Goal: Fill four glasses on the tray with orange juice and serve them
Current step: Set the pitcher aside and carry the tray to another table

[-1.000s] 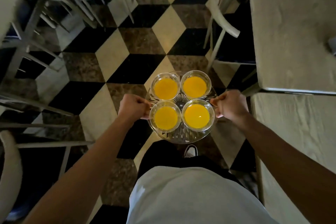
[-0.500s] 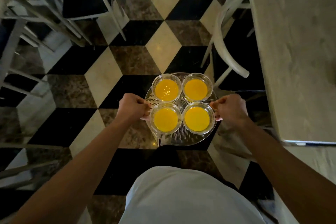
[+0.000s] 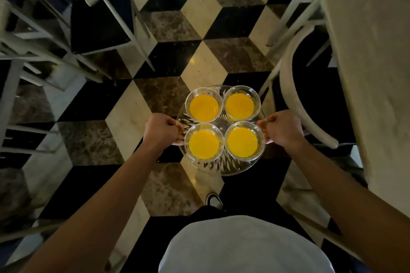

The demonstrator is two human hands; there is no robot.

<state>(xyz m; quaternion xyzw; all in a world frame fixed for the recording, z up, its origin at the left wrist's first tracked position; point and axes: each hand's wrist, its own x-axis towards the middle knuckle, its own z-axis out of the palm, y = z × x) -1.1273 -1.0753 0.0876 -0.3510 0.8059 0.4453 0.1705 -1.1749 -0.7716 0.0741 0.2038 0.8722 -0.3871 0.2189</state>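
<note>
Aisle of checkered floor between chairs left, bench right. Left hand, right hand: fingers clamped on tray edges. Four filled glasses.

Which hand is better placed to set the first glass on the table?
Probably the right hand: the table runs along that side, past a chair. Both hands grip the tray, so the left hand would have to support it alone.
</note>
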